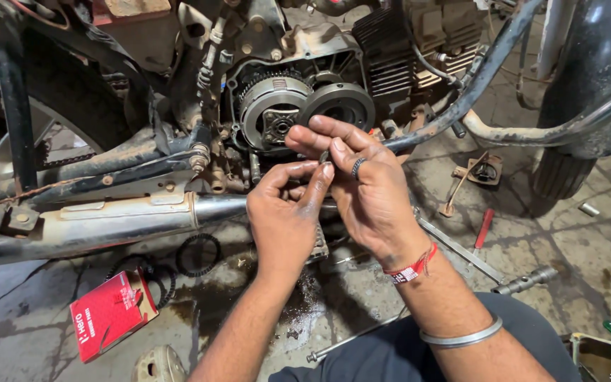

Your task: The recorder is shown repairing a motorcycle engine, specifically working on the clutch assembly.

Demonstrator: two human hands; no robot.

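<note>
My left hand [286, 212] and my right hand [365, 185] meet in front of a motorcycle's open engine. Between their fingertips they pinch a small dark metal part [324, 155], too small to identify. My right hand wears a ring, a red thread and a metal bangle. Just behind the fingers sits the exposed clutch assembly [275, 113] with a toothed ring, and beside it a round grey drum [339, 106].
A chrome exhaust pipe [107, 226] runs across the left. On the oily stone floor lie a red cardboard box [111, 311], black toothed rings [198, 255], a red-handled tool [484, 228], a metal shaft [525, 281] and a long rod [355, 338]. A tyre [567, 170] stands at right.
</note>
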